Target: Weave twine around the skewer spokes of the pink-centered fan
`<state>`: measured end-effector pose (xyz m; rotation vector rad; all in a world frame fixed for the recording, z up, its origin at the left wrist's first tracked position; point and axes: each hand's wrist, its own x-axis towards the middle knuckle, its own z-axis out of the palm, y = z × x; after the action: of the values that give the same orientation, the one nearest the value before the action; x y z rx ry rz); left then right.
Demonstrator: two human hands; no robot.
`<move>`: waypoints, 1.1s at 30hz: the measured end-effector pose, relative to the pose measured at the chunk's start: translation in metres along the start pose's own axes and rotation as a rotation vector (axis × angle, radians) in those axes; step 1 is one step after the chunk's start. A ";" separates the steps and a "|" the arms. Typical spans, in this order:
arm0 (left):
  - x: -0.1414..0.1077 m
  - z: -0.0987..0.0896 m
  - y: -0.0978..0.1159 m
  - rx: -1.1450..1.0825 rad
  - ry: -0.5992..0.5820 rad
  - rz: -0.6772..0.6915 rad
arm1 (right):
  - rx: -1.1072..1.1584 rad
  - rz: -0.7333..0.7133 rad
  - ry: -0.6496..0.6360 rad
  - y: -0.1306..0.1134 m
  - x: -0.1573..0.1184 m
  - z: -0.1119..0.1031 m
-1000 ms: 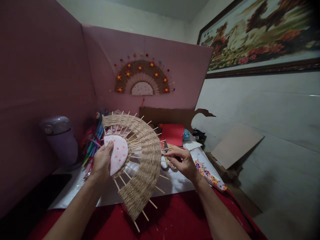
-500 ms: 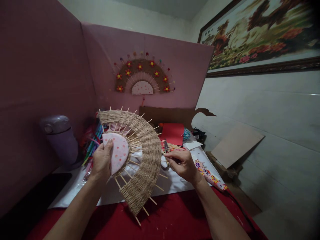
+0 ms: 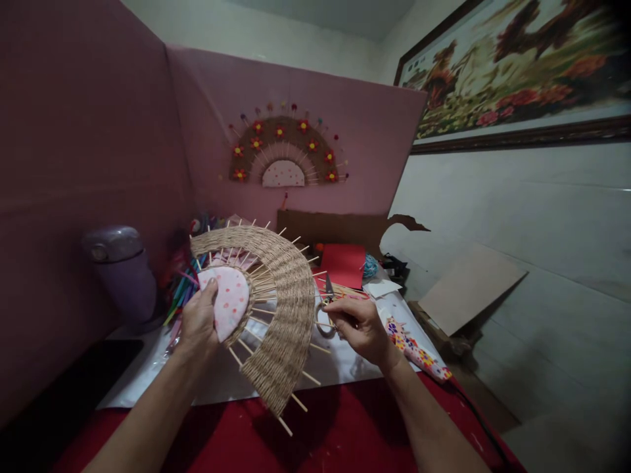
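Observation:
A woven fan of twisted cord on thin sticks (image 3: pixel 290 309) is held tilted over the table, its stick tips poking past the outer edge. My left hand (image 3: pixel 200 318) grips its spotted pink half-round centre (image 3: pixel 231 303), thumb on the front face. Beside the outer edge, at right, my right hand (image 3: pixel 357 325) is closed, thumb and fingertips pinched together near the stick tips. Whatever those fingertips hold is too small to make out. Scissors (image 3: pixel 329 286) show just behind the fingertips.
Behind hangs a finished flowered fan (image 3: pixel 280 131) on a pink board. A purple bottle (image 3: pixel 123 276) and coloured strips (image 3: pixel 182 295) are at left. Red card (image 3: pixel 342 265), blue yarn (image 3: pixel 369 265) and a flower-patterned object (image 3: pixel 419 351) with a cable are at right.
The woven fan has turned slightly, its top left end lower and its bottom end shifted right. My right hand stays pinched beside the outer edge.

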<state>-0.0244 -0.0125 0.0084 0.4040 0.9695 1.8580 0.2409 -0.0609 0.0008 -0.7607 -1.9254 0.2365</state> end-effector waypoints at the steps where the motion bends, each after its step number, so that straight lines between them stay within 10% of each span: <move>1: 0.000 0.000 -0.001 -0.004 -0.002 -0.009 | 0.017 0.007 -0.003 0.000 0.000 0.001; 25: 0.003 -0.002 -0.006 -0.043 0.092 -0.069 | 0.432 0.419 -0.001 0.004 -0.001 0.013; 33: 0.011 -0.007 -0.014 -0.031 0.073 -0.008 | 0.242 0.320 -0.169 -0.004 -0.002 0.007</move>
<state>-0.0256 -0.0035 -0.0083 0.3156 0.9887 1.8891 0.2335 -0.0640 -0.0022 -0.9050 -1.8796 0.7371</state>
